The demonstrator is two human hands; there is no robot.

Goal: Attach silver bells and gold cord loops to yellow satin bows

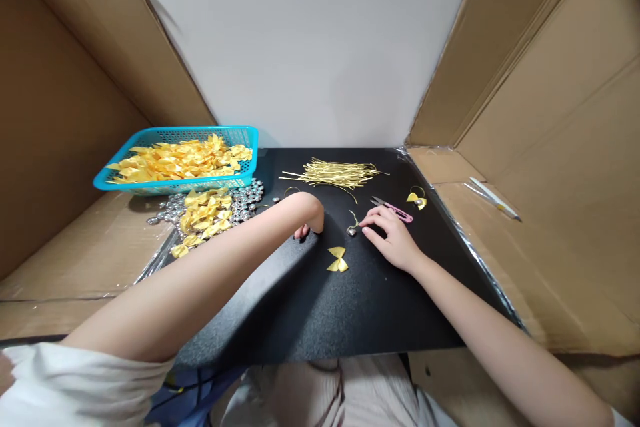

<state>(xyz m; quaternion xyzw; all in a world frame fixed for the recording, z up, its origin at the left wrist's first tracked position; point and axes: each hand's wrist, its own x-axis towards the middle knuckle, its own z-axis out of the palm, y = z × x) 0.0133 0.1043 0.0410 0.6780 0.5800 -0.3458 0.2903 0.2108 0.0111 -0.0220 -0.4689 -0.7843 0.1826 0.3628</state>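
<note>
My right hand (393, 233) rests on the black table with thumb and forefinger close together at a short gold twist tie. That tie is attached to a small silver bell (352, 231). My left hand (313, 213) is bent sharply at the wrist, its fingers curled under; the back of the hand hides most of them and anything they hold. Between and below the hands lies a yellow ribbon bow (338, 259). Pink-handled scissors (397, 211) lie just beyond my right fingers, partly covered by them.
A blue basket (175, 187) of yellow bows stands at the left. Before it lie more bows (207, 213) on silver bells (250, 193). Gold ties (340, 173) lie at the back. A bow with a bell (417, 200) and a white cutter (495, 199) lie right, near cardboard walls (550, 113).
</note>
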